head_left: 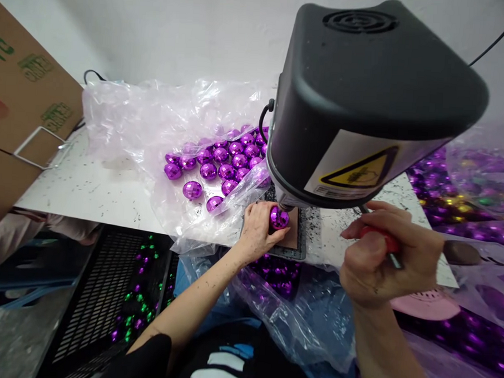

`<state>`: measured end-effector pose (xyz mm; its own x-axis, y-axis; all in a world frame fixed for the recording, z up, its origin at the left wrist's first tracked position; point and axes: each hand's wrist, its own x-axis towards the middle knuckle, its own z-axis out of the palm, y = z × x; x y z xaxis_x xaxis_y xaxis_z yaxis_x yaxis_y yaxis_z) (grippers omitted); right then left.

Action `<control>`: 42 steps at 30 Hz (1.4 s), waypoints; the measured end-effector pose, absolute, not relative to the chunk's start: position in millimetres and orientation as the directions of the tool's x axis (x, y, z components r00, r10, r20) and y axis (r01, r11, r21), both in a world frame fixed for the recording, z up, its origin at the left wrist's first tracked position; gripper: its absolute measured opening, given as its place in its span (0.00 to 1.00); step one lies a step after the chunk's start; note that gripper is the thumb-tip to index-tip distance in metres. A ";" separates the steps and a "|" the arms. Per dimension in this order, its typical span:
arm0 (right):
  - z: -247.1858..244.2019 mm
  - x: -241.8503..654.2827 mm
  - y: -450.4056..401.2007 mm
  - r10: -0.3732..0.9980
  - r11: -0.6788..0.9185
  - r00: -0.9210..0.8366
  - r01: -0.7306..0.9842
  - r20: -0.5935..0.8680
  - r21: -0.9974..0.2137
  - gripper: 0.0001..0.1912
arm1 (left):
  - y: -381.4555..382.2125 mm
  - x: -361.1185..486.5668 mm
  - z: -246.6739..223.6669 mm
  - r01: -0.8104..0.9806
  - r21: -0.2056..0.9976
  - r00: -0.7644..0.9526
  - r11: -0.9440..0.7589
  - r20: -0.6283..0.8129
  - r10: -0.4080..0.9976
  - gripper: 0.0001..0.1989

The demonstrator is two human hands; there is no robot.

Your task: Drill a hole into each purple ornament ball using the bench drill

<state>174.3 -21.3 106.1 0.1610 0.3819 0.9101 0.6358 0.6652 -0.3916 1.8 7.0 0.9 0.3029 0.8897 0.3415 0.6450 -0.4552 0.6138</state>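
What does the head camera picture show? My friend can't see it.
A person's left hand holds a shiny purple ball under a big black machine, while the right hand grips a red handle. Farther back, more balls lie among clear plastic on a white table, with a cardboard box at the left.

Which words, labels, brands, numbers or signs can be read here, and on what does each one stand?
No word can be read surely.
Machine: sticker with yellow warning triangle; lines below too small.
Box: green print, blurred or cut off.
Shirt: white and blue print, no readable word.
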 end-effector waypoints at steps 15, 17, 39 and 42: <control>86.0 162.1 -17.5 0.326 0.671 0.272 0.608 0.905 -0.425 0.10 | 4.9 2.2 1.2 0.644 0.621 0.294 -0.447 0.339 0.894 0.22; 85.2 160.5 -15.1 0.309 0.659 0.282 0.625 0.908 -0.418 0.08 | 4.8 2.0 1.0 0.648 0.613 0.292 -0.452 0.348 0.891 0.22; 147.9 172.9 10.3 0.419 0.585 0.405 0.564 0.812 -0.583 0.24 | -9.9 -4.8 12.3 0.587 0.654 0.291 -0.478 0.380 0.878 0.25; 160.2 169.2 18.9 0.444 0.624 0.423 0.486 0.790 -0.611 0.26 | -43.5 -12.6 13.0 0.534 0.653 0.391 -0.538 0.374 0.841 0.29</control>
